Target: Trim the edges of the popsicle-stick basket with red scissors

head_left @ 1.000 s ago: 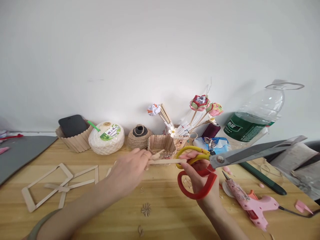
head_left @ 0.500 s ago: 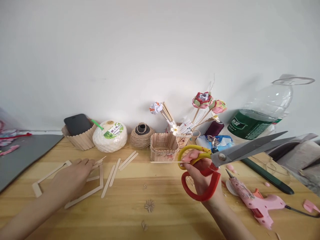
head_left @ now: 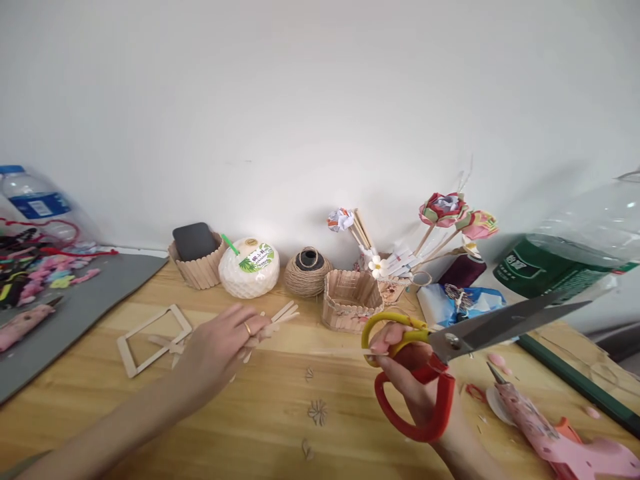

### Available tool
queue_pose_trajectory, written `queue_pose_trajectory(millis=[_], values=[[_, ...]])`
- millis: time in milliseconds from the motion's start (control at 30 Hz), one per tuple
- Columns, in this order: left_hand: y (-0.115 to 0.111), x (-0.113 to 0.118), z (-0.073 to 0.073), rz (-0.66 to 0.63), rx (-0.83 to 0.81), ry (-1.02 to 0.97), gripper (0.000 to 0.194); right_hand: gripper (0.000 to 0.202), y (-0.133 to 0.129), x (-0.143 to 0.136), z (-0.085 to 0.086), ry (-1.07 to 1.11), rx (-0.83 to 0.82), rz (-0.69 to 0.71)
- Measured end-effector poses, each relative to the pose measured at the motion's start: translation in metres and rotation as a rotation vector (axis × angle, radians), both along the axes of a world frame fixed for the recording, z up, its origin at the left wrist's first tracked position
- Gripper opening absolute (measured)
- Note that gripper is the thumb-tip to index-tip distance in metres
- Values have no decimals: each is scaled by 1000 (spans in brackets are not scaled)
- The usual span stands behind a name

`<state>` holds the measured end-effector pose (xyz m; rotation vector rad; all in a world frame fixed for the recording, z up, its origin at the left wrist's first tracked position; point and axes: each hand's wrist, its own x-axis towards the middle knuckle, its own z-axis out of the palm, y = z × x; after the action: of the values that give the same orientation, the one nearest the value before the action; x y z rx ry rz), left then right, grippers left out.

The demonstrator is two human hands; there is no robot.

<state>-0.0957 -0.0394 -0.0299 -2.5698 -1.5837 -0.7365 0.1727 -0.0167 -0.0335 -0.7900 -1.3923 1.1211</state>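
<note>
My right hand (head_left: 405, 367) has its fingers through the handles of a pair of scissors (head_left: 453, 341), yellow and red, with the blades pointing right. Between its thumb and a finger it also pinches a thin wooden craft stick (head_left: 337, 351), which points left. My left hand (head_left: 225, 340), wearing a ring, is low over the table with its fingers closed around craft sticks (head_left: 270, 328). Its palm and fingertips are partly hidden, so how many it holds is unclear. Just beyond them are more craft sticks (head_left: 286, 312). Left of this hand lies a craft-stick frame (head_left: 131, 357).
Along the wall stand a stick-sided box holding a black phone (head_left: 194, 241), a white coconut (head_left: 250, 270), a twine ball (head_left: 306, 275), a craft-stick basket (head_left: 350, 320) and paper flowers (head_left: 443, 210). A pink glue gun (head_left: 540, 427) and large bottle (head_left: 545, 267) are at right; a grey mat (head_left: 115, 283) at left.
The view has turned left, showing more of the mat. My left hand has moved right from the stick frame to the loose craft sticks. My right hand still holds the scissors and stick.
</note>
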Motion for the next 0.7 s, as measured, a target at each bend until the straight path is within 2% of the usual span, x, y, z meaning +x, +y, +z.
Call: queue_pose_trajectory(millis=[133,300,500,700], values=[[-2,22,7,-105,65,-31,29,14,-6,-6,2,-60,-31,-10],[-1,37,12,-202,88,-66,28,13,-10,-7,7,-114,-39,-26],[3,51,10,-259,0,-134,27,12,-10,-5,7,-148,-48,-34],[5,66,13,-319,-83,-208,36,14,-8,-4,12,-122,-39,-81]])
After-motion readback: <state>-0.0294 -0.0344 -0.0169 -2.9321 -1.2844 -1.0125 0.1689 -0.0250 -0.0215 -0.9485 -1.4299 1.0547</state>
